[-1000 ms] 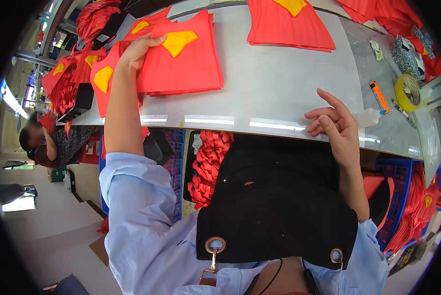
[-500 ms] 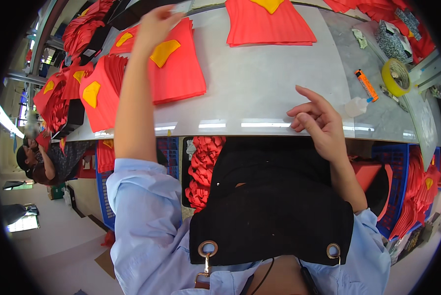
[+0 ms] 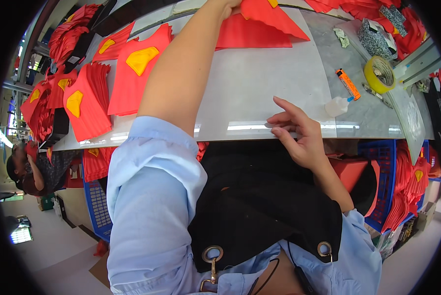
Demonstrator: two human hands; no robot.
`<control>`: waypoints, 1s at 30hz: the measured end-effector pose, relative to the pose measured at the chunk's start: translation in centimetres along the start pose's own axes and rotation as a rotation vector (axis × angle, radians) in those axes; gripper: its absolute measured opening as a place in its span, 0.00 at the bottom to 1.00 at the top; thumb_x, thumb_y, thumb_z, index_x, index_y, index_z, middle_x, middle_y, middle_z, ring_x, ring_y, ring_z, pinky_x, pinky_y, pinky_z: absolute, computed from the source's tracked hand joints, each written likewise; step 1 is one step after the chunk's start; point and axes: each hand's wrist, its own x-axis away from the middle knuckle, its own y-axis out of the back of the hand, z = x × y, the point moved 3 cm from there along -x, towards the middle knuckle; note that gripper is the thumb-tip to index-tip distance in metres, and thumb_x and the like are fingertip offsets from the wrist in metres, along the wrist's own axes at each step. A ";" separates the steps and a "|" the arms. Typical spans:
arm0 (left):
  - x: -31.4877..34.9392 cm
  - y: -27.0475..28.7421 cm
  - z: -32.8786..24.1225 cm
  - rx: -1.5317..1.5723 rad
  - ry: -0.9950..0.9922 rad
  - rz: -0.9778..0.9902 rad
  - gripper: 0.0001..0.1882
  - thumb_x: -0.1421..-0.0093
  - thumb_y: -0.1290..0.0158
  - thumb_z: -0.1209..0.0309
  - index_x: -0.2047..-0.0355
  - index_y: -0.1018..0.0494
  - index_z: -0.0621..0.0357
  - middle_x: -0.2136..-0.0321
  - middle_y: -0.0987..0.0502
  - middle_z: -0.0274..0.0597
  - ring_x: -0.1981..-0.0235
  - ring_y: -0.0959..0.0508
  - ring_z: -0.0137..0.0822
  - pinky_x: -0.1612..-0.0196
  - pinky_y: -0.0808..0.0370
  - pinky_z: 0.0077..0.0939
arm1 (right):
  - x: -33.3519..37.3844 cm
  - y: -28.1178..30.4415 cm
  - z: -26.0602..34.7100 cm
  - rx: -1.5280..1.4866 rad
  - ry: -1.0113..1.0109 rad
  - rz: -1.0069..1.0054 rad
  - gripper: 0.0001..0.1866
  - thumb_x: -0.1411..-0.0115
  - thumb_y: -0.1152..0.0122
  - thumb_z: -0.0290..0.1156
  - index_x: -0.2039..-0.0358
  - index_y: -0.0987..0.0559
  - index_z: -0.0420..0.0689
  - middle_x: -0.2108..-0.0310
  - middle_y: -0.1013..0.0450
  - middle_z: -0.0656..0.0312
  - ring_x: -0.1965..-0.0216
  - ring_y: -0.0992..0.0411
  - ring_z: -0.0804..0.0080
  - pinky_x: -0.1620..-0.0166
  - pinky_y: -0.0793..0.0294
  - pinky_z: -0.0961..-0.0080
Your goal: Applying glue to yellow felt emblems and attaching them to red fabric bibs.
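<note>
My left hand (image 3: 225,7) reaches to the far edge of the table and grips a red fabric piece (image 3: 265,14) by its left side. This piece is lifted and curved, and part of its yellow patch shows at the top edge of the picture. Beneath it lie more red fabric pieces (image 3: 245,37), flat on the table. The fingertips of this hand are mostly hidden. Over the table's front edge, my right hand (image 3: 301,129) is held with loosely bent, parted fingers and nothing in them.
Stacks of red pieces with yellow patches (image 3: 142,60) lie on the left of the table (image 3: 259,83). To the right are a small white bottle (image 3: 337,106), an orange tube (image 3: 348,83) and a yellow tape roll (image 3: 379,74). Blue crates (image 3: 383,172) stand below. A person (image 3: 33,172) sits far left.
My left hand has swung right, from above the left stack to the far middle pile, and has taken hold of a red piece and raised it. My right hand stays open.
</note>
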 end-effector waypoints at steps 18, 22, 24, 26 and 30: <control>22.0 5.7 7.9 0.980 -0.255 0.395 0.19 0.38 0.54 0.68 0.48 0.36 0.64 0.52 0.28 0.44 0.50 0.29 0.36 0.47 0.34 0.32 | -0.9 2.1 0.0 -0.824 -0.238 -0.046 0.25 0.36 0.56 0.41 0.47 0.35 0.34 0.54 0.29 0.55 0.51 0.32 0.69 0.50 0.31 0.70; 26.8 3.7 10.6 0.684 -0.300 0.351 0.18 0.39 0.50 0.69 0.52 0.32 0.66 0.55 0.27 0.41 0.52 0.28 0.32 0.49 0.33 0.28 | -0.6 2.3 -1.0 -1.154 -0.335 0.159 0.26 0.38 0.53 0.43 0.49 0.33 0.33 0.53 0.30 0.56 0.52 0.31 0.70 0.50 0.30 0.72; 27.5 3.4 10.8 0.521 -0.368 0.340 0.16 0.42 0.46 0.70 0.56 0.28 0.68 0.59 0.25 0.40 0.57 0.27 0.29 0.52 0.32 0.25 | -0.6 2.0 -1.2 -0.904 -0.363 0.145 0.25 0.43 0.44 0.38 0.49 0.33 0.34 0.54 0.29 0.55 0.54 0.30 0.71 0.51 0.30 0.74; 28.0 3.1 10.5 0.530 -0.358 0.348 0.16 0.42 0.46 0.71 0.56 0.29 0.68 0.59 0.24 0.40 0.57 0.27 0.29 0.53 0.32 0.25 | -0.8 1.1 -0.1 -0.711 -0.303 0.078 0.23 0.48 0.39 0.31 0.52 0.30 0.34 0.57 0.27 0.56 0.56 0.28 0.72 0.51 0.30 0.75; 28.9 2.2 10.9 0.571 -0.316 0.379 0.17 0.43 0.45 0.71 0.55 0.29 0.68 0.59 0.24 0.40 0.57 0.27 0.30 0.52 0.32 0.25 | -0.7 1.7 -0.3 -0.681 -0.343 0.093 0.21 0.55 0.33 0.23 0.58 0.25 0.34 0.62 0.25 0.58 0.60 0.27 0.72 0.53 0.29 0.76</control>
